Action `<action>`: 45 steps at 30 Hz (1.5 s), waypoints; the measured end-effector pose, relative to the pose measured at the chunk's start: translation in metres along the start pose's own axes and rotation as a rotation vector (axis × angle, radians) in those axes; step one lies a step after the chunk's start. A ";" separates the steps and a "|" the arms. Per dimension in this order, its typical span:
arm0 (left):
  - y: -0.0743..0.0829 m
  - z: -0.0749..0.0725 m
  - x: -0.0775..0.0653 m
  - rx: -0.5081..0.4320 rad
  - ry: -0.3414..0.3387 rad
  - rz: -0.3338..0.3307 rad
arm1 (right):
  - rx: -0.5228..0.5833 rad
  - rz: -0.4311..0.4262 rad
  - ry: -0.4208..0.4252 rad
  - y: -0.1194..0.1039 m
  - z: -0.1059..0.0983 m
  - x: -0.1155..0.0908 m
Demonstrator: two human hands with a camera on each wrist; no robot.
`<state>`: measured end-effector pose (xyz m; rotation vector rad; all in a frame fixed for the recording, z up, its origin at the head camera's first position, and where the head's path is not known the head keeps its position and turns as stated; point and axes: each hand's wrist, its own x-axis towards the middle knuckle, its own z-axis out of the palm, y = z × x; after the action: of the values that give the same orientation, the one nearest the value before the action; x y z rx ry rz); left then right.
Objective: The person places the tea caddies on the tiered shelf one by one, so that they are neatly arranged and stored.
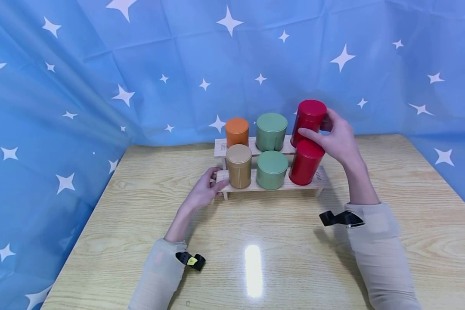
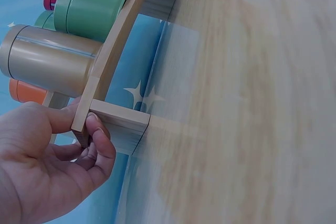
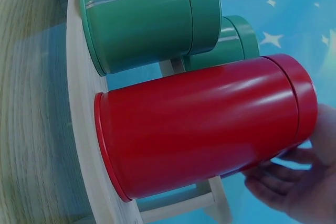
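A two-step wooden rack (image 1: pixel 306 185) stands on the table, holding round tins. The lower step carries a tan tin (image 1: pixel 239 165), a green tin (image 1: pixel 271 169) and a red tin (image 1: pixel 305 162). On the upper step stand an orange tin (image 1: pixel 237 131), a green tin (image 1: pixel 271 131) and a second red tin (image 1: pixel 308 121). My right hand (image 1: pixel 335 137) grips that upper red tin, thumb in front, fingers behind. My left hand (image 1: pixel 208 189) pinches the rack's left end (image 2: pixel 113 124) beside the tan tin (image 2: pixel 47 66). The right wrist view shows the lower red tin (image 3: pixel 205 129) close up.
The wooden table (image 1: pixel 279 245) stretches wide in front of the rack, with a light glare near its front. A blue star-printed cloth (image 1: pixel 139 77) hangs behind and at both sides. Black straps sit on both wrists.
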<state>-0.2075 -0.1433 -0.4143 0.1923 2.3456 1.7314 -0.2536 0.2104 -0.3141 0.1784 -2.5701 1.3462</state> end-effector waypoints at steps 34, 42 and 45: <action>0.000 0.001 0.004 0.154 0.106 0.134 | 0.050 -0.051 -0.093 0.012 -0.005 -0.012; 0.012 -0.003 0.002 0.187 0.174 0.171 | 0.046 -0.085 -0.105 0.018 -0.006 -0.016; 0.016 -0.005 0.000 0.200 0.181 0.194 | 0.046 -0.101 -0.114 0.019 -0.007 -0.018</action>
<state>-0.2094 -0.1431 -0.3978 0.3170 2.7151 1.6554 -0.2395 0.2270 -0.3302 0.3994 -2.5841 1.3963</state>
